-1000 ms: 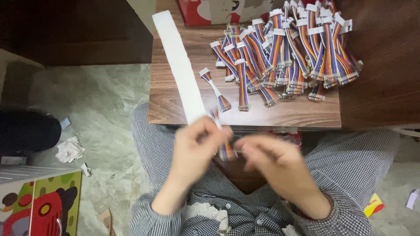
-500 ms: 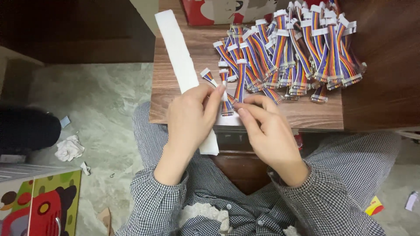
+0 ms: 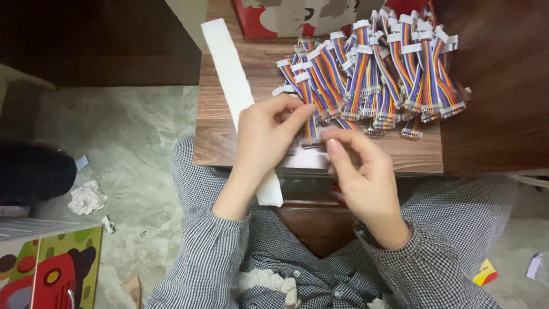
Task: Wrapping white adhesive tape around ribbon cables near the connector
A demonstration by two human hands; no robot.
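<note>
A short rainbow ribbon cable (image 3: pixel 310 127) is lying at the near edge of the small wooden table (image 3: pixel 217 129), just in front of the person, and both hands are closing on it. The left hand (image 3: pixel 264 133) is pinching the cable's upper part between thumb and fingers. The right hand (image 3: pixel 359 166) is gripping the cable's lower end, where a small connector is sitting, with its fingertips curled in. A long white paper strip (image 3: pixel 229 68) is running from the table's far left corner towards the person, passing under the left hand and hanging over the near edge. Behind the hands, a large pile of ribbon cables (image 3: pixel 377 74) with white connectors is covering the table's right half. A red and white cardboard box (image 3: pixel 286 17) is standing at the far edge. On the stone floor to the left, a crumpled tissue (image 3: pixel 87 198) is lying.
</note>
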